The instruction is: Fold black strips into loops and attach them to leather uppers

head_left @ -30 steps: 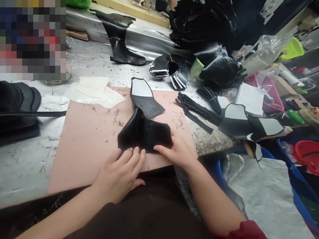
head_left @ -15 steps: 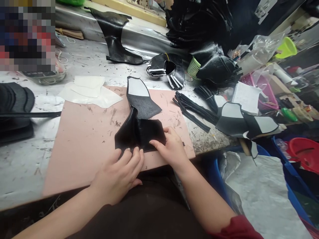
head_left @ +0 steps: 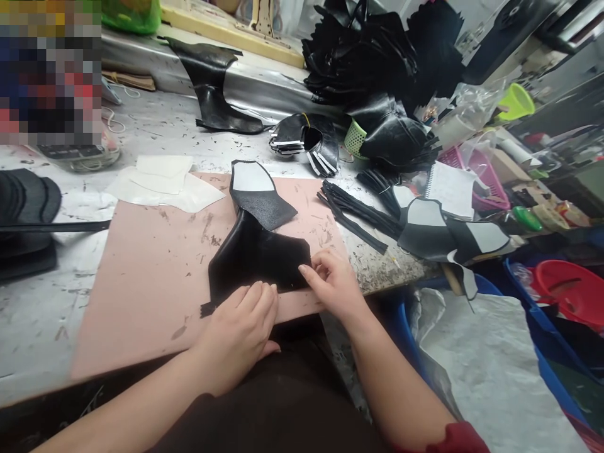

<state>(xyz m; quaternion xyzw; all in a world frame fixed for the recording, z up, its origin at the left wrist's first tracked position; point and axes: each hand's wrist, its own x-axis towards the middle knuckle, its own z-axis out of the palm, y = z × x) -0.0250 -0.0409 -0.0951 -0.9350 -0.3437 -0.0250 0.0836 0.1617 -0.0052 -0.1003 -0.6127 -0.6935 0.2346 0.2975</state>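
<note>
A glossy black leather boot-upper piece [head_left: 259,255] lies on the pink board [head_left: 146,270] in front of me. My left hand [head_left: 240,327] rests over its near edge, fingers side by side and lying on the leather, thumb lower at the board's edge. At the right end of the piece, my right hand [head_left: 333,280] has thumb and curled fingers closed on the leather's edge. Just beyond, a matte black piece with a pale patch [head_left: 262,192] partly overlaps the far end of the glossy leather.
Off-white sheets [head_left: 165,182] lie at the board's far left corner. Black strips [head_left: 358,211] and patched pieces [head_left: 427,226] are on the right. Stacked black pieces [head_left: 28,220] stand at left. Past the table's right edge is a blue bin [head_left: 406,327] with a pale sack.
The glossy leather piece now lies flatter and wider, its left corner tab showing. My right hand has shifted slightly right with its fingers more curled. The view has tilted up a little.
</note>
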